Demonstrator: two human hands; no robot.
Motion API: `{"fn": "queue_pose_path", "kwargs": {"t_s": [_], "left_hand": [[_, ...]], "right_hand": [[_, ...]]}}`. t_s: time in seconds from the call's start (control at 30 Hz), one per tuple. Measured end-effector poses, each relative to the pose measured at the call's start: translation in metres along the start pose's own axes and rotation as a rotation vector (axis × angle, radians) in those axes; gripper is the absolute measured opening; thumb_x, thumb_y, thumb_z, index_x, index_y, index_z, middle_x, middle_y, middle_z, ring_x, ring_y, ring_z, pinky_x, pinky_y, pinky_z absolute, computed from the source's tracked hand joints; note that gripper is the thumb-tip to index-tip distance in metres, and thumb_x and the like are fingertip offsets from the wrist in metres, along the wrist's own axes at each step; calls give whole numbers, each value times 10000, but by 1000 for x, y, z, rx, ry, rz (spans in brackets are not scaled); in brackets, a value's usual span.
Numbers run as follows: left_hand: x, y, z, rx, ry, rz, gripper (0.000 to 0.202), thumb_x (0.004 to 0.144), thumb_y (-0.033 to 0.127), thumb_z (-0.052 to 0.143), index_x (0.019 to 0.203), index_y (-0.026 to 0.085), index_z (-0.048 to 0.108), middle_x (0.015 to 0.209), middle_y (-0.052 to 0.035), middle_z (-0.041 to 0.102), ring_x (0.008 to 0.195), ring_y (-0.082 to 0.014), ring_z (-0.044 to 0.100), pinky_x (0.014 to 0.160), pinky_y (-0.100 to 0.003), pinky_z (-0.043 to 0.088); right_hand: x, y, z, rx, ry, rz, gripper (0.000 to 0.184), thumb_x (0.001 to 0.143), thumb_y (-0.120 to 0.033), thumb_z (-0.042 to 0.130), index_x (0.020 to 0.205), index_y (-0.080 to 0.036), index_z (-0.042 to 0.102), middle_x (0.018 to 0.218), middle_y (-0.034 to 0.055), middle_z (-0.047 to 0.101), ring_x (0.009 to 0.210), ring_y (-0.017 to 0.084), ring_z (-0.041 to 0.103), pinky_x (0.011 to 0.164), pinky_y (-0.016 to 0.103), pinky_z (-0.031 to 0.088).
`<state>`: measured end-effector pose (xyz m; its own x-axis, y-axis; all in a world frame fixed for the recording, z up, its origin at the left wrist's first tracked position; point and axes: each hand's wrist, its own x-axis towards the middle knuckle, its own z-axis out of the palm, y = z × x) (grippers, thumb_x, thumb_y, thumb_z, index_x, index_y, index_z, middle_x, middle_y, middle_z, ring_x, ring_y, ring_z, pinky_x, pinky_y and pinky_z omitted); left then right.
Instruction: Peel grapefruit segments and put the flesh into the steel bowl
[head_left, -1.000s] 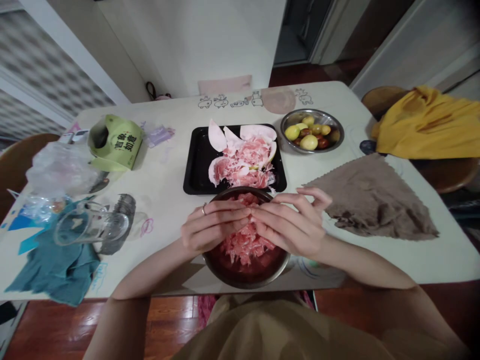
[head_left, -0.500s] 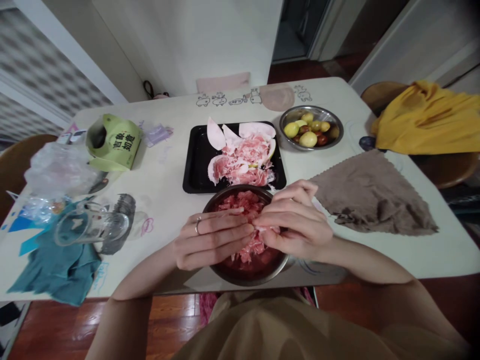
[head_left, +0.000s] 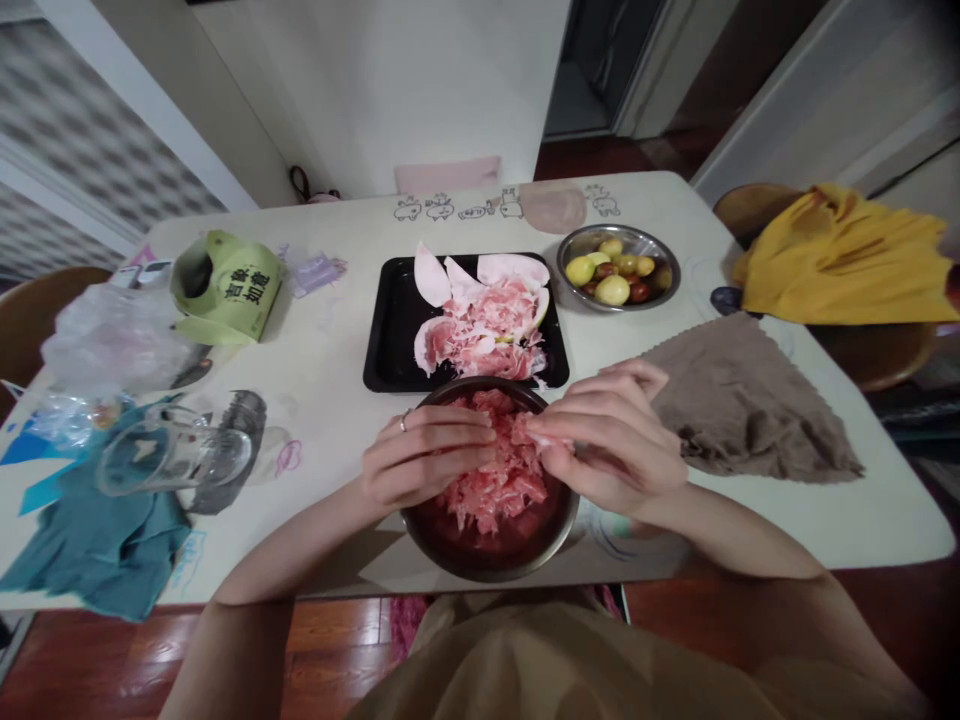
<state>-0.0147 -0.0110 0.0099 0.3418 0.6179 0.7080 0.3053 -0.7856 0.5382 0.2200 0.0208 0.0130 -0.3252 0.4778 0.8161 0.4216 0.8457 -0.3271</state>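
Note:
A dark metal bowl (head_left: 491, 560) at the table's near edge holds a heap of pink peeled pomelo flesh (head_left: 495, 485). My left hand (head_left: 420, 460), with a ring on one finger, curls over the bowl's left side. Over the right side, my right hand (head_left: 607, 440) pinches a small pale piece of pomelo (head_left: 536, 435) between thumb and fingers. Whether the left hand holds a piece is hidden by its fingers. Just beyond the bowl, a black tray (head_left: 386, 345) carries pink pomelo peel and membrane scraps (head_left: 484, 320).
A steel bowl of small green and red fruits (head_left: 619, 268) stands at the back right. A brown cloth (head_left: 739, 400) lies to the right, a glass mug (head_left: 172, 460) on a teal cloth (head_left: 97, 540) to the left. A green box (head_left: 225, 288), a plastic bag (head_left: 112, 340), and a chair with yellow fabric (head_left: 840, 260) are further out.
My two hands, joined over the bowl a second ago, have drawn slightly apart. The right hand now holds a small piece away from the left.

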Motion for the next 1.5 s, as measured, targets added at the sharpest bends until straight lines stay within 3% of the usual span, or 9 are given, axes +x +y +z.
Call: {"fn": "queue_pose_path", "kwargs": {"t_s": [0.1, 0.23, 0.3, 0.4, 0.53, 0.9, 1.03, 1.27, 1.5], "left_hand": [[0, -25, 22, -3, 22, 204, 307, 905, 167, 719, 1205, 229, 695, 985, -50, 799, 958, -206, 778, 834, -343, 684], [2, -39, 36, 35, -30, 188, 347, 834, 199, 806, 1160, 174, 690, 972, -66, 791, 1034, -221, 755, 873, -357, 661], [0, -38, 36, 26, -34, 134, 351, 825, 219, 820, 1149, 180, 690, 989, -68, 788, 1049, -228, 749, 887, -377, 651], [-3, -33, 34, -60, 52, 51, 407, 782, 215, 862, 1142, 171, 676, 1019, -91, 779, 1025, -235, 754, 883, -394, 647], [-7, -26, 33, -170, 107, -37, 521, 728, 207, 899, 1181, 146, 650, 1118, -139, 762, 1053, -252, 750, 906, -425, 643], [0, -22, 23, -85, 125, 128, 439, 841, 12, 742, 1263, 113, 674, 1094, -136, 790, 1070, -242, 763, 890, -372, 659], [-3, -24, 23, -50, 132, 131, 469, 862, 52, 743, 1308, 169, 659, 1136, -107, 787, 1070, -227, 764, 882, -361, 665], [1, -17, 26, -78, 111, 96, 465, 860, 16, 726, 1302, 148, 664, 1111, -123, 787, 1040, -210, 765, 869, -346, 654], [-3, -17, 28, -98, 100, -59, 345, 833, 24, 760, 1150, 156, 725, 1029, -69, 797, 921, -139, 760, 861, -268, 632]], "right_hand": [[0, 3, 1, -8, 15, 16, 105, 920, -228, 664, 962, -285, 741, 806, -56, 776, 755, 140, 700, 896, 426, 376], [-2, 8, 5, -54, 71, 29, 127, 920, -241, 661, 970, -316, 750, 791, -74, 774, 732, 132, 694, 942, 430, 358], [-3, 10, 8, -77, 89, -4, 123, 921, -244, 660, 971, -314, 747, 790, -76, 777, 725, 129, 691, 915, 418, 366], [-6, 11, 10, -109, 51, -78, 81, 931, -256, 664, 963, -276, 736, 822, -58, 791, 741, 135, 690, 855, 399, 382], [-11, 9, 12, -185, 3, -154, 77, 939, -274, 665, 968, -295, 733, 847, -73, 801, 762, 144, 687, 874, 400, 400], [-16, 11, 0, -376, -117, -358, 201, 991, -244, 607, 1078, -362, 745, 978, -106, 807, 890, 129, 679, 839, 359, 421], [-15, 11, 3, -410, -29, -306, 166, 914, -252, 720, 1032, -362, 759, 927, -111, 807, 863, 131, 685, 811, 346, 435], [-14, 5, 5, -335, -48, -265, 106, 911, -263, 713, 999, -286, 768, 867, -70, 802, 847, 154, 666, 874, 400, 403], [-4, -1, 9, -287, -28, -107, 97, 870, -196, 710, 928, -270, 733, 792, -65, 776, 793, 151, 670, 907, 408, 386]]}}
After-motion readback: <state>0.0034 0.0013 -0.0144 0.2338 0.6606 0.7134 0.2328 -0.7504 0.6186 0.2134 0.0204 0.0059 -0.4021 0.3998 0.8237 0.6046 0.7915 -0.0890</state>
